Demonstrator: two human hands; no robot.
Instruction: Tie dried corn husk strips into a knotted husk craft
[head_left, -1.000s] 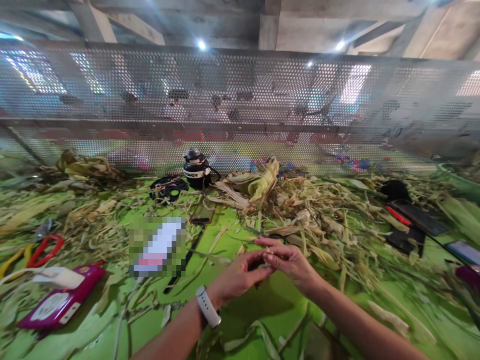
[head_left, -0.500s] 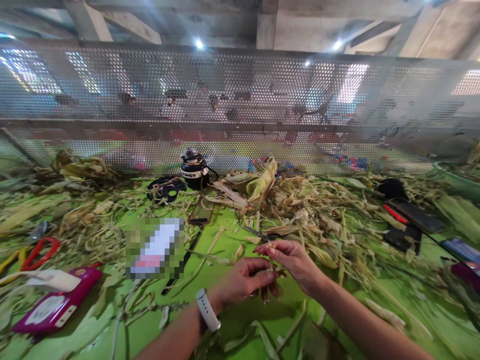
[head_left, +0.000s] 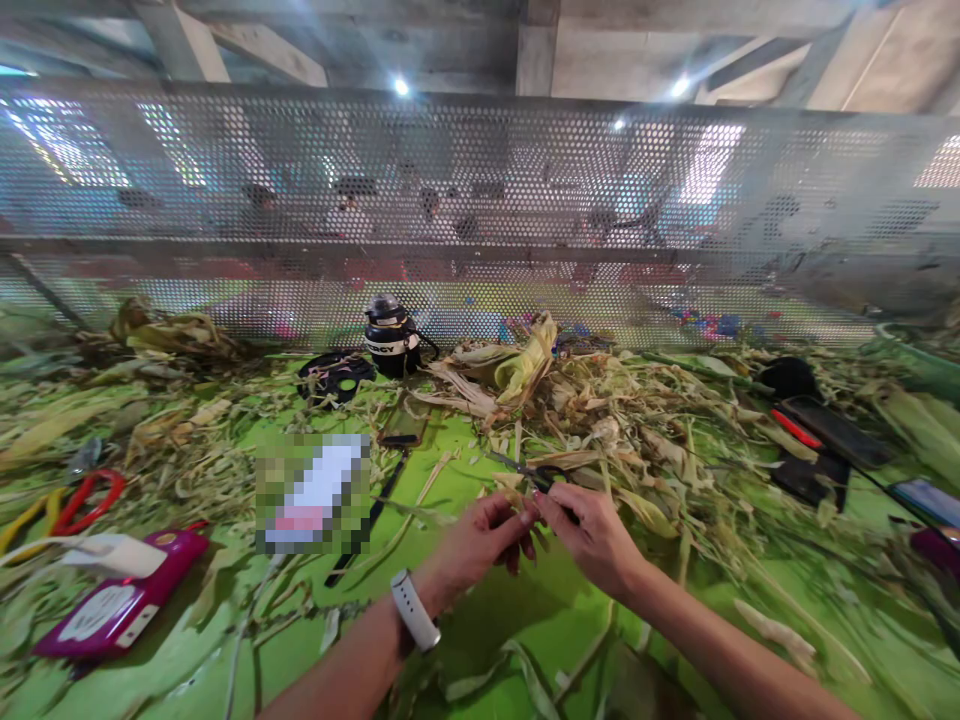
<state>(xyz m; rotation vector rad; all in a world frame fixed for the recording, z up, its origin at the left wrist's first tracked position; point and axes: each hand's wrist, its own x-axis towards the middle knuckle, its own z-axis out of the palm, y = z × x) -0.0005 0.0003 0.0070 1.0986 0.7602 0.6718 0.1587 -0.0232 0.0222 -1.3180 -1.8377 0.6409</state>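
Note:
My left hand [head_left: 484, 545], with a white band on its wrist, is closed in a pinch on a small strip of dried corn husk [head_left: 511, 482]. The fingertips of my right hand [head_left: 596, 540] meet those of the left and pinch the same strip; the fingers partly hide it. Just beyond my right hand lies a pair of black-handled scissors [head_left: 551, 473], its blades pointing left. Below both hands, loose husk strips [head_left: 525, 672] lie on the green table surface [head_left: 480, 630].
A heap of dry husks [head_left: 637, 400] spreads behind my hands. A black bottle [head_left: 391, 340] stands before a perforated metal screen [head_left: 480, 200]. To the left lie a magenta power strip [head_left: 124, 605], red-handled scissors [head_left: 88, 500] and a pixelated phone-like object [head_left: 319, 495]. Dark phones [head_left: 836, 430] lie right.
Both hands have risen slightly away from me, closer to the black-handled scissors. My right hand has turned, its fingers now pointing more to the left beside the left fingertips.

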